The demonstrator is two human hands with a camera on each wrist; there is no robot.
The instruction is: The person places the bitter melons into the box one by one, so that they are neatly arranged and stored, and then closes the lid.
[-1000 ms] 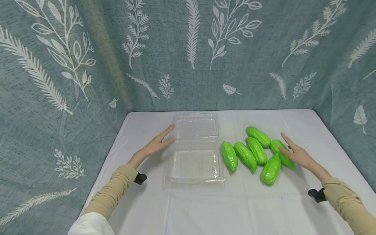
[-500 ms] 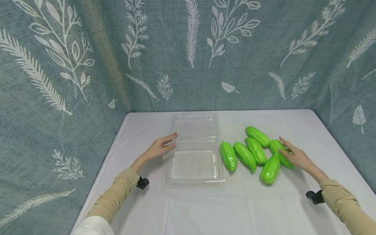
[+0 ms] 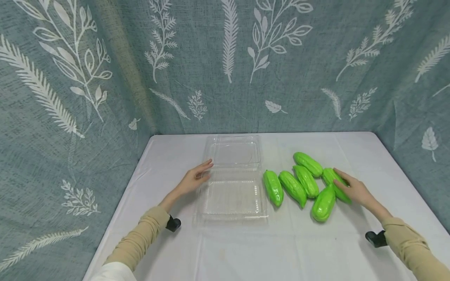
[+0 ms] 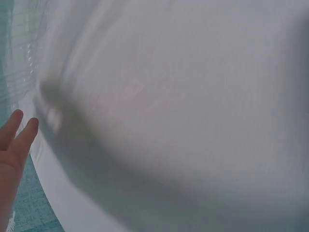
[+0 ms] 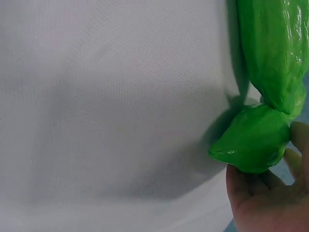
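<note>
My right hand (image 3: 356,190) grips the rightmost bright green bitter melon (image 3: 341,196), a glossy, bumpy one lying on the table. In the right wrist view, thumb and fingers span both sides of that melon, its pointed tip facing left. My left hand (image 3: 193,177) holds nothing; its fingers are relaxed at the left edge of a clear plastic clamshell box (image 3: 230,201), near the fold between base and lid (image 3: 233,152). The box lies open and flat. In the left wrist view only two fingers and part of the left hand show, with a corner of the box beyond.
Several more green bitter melons (image 3: 294,187) lie grouped between the box and my right hand, one (image 3: 323,205) touching the gripped melon. A white cloth covers the table (image 3: 246,253). Blue-green leaf-patterned curtains (image 3: 211,105) hang behind and at both sides.
My right hand has lowered onto the rightmost melon, and its fingers have come in around it. My left hand has moved slightly right to the box's edge, its fingers bending a little.
</note>
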